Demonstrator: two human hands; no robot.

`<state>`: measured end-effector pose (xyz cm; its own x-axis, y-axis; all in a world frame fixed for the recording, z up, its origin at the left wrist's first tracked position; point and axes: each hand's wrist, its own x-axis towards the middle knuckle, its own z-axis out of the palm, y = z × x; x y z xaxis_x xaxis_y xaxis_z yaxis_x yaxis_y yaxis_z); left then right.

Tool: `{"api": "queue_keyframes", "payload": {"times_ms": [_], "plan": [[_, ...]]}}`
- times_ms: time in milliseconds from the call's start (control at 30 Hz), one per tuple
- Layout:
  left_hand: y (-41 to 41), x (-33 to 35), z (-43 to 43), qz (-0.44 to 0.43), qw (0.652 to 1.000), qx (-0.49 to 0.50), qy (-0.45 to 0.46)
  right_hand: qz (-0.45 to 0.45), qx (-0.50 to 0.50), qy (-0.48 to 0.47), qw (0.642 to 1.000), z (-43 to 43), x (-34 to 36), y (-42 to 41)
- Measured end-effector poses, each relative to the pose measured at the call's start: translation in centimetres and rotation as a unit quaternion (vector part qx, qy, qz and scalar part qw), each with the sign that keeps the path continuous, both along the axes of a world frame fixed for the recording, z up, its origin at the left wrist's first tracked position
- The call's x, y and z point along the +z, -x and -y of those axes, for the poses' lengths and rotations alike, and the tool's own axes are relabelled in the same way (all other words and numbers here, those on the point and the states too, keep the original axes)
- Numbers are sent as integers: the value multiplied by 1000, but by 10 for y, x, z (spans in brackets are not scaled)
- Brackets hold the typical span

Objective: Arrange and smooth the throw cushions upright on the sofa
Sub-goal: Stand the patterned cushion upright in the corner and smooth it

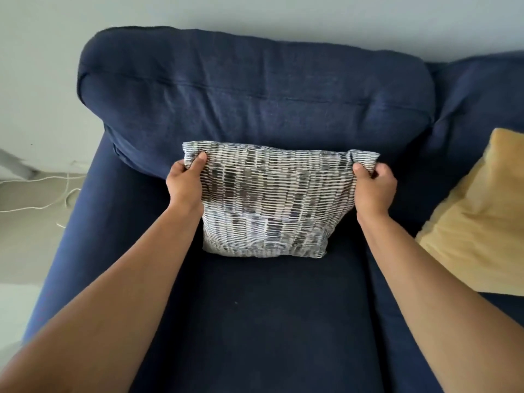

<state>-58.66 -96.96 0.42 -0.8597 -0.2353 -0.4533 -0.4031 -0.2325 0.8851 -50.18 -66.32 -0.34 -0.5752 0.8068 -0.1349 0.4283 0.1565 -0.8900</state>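
A patterned cushion (272, 205) in white with dark grey dashes stands upright on the seat of the navy sofa (255, 321), just in front of the back pillow (255, 95). My left hand (185, 184) pinches its top left corner. My right hand (374, 187) pinches its top right corner. The cushion's lower edge rests on the seat. A yellow cushion (479, 222) lies tilted on the neighbouring seat at the right, partly cut off by the frame edge.
The sofa's left armrest (85, 222) runs down the left side. Beyond it is pale floor with a white cable (51, 199) looping across it. A light wall (255, 12) rises behind the sofa.
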Motion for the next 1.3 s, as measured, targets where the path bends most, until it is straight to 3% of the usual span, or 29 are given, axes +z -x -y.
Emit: {"api": "queue_keyframes", "payload": {"times_ms": [67, 133, 200, 300, 367, 433, 500, 567, 600, 667, 733, 800, 833, 900, 967, 1033, 1100, 1167, 1233, 1300], "plan": [[-2, 1, -5, -18, 994, 44, 97, -10, -32, -60, 998, 11, 2, -2], [-14, 7, -12, -109, 946, 66, 299, -50, -26, -210, 976, 25, 5, -8], [-30, 6, -23, -277, 840, 8, 466, -108, 66, -360, 924, 46, 4, -11], [-58, -17, -48, -423, 701, -160, 552, -117, 257, -476, 833, 86, -14, -13], [-67, -39, -56, -448, 634, -258, 575, -74, 361, -522, 769, 101, -32, -13], [-58, -67, -50, -408, 574, -333, 627, -15, 395, -557, 730, 90, -55, -8], [-32, -90, -36, -354, 505, -373, 694, 59, 371, -574, 728, 54, -73, 1], [0, -98, -23, -336, 466, -372, 729, 114, 331, -580, 735, 10, -81, 11], [14, -96, -19, -333, 460, -357, 742, 133, 317, -580, 738, -8, -81, 15], [35, -88, -11, -315, 487, -304, 755, 152, 306, -578, 742, -28, -80, 19], [39, -77, -8, -276, 555, -237, 748, 144, 285, -570, 757, -25, -77, 16], [26, -64, -14, -281, 614, -179, 716, 111, 235, -540, 801, -6, -69, 9], [13, -61, -23, -321, 617, -171, 698, 78, 217, -525, 819, 8, -65, 5], [-19, -67, -48, -427, 574, -216, 665, -3, 241, -520, 819, 43, -66, -2], [-37, -84, -62, -463, 511, -291, 664, -36, 321, -541, 777, 75, -77, -5], [-26, -102, -46, -414, 476, -324, 705, -11, 377, -580, 722, 74, -93, -6], [-2, -110, -16, -324, 475, -317, 755, 61, 379, -594, 707, 36, -101, -5], [13, -105, 6, -288, 501, -281, 766, 121, 317, -565, 752, -5, -98, -10], [7, -94, 6, -337, 543, -256, 725, 97, 246, -537, 801, -22, -89, -22], [-15, -87, -8, -422, 555, -239, 676, 5, 225, -542, 810, -5, -81, -33]]}}
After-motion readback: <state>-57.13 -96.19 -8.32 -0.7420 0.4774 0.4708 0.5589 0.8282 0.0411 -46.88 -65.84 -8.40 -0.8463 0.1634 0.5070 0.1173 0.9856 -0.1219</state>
